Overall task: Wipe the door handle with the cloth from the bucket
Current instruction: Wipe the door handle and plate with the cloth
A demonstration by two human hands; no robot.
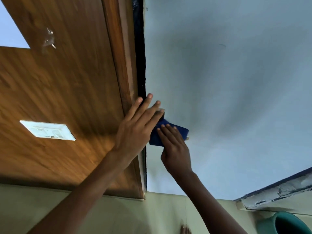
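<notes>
A dark blue cloth (pixel 168 130) is wrapped over the door handle on the pale blue door (pixel 228 81). Only a small metal tip of the handle (pixel 187 137) shows at the cloth's right end. My right hand (pixel 173 149) presses the cloth onto the handle from below, fingers laid across it. My left hand (pixel 136 125) lies flat with fingers spread, over the door's edge and the wooden frame (pixel 125 65), touching the cloth's left end. A teal bucket (pixel 283 223) stands on the floor at the bottom right.
A wood-grain panel (pixel 59 81) fills the left, with a white switch plate (pixel 48 130) on it. A dark gap (pixel 140 56) runs between frame and door. The pale floor (pixel 135 215) shows below, with a bare foot (pixel 184 230) and a chipped white ledge (pixel 278 193) at right.
</notes>
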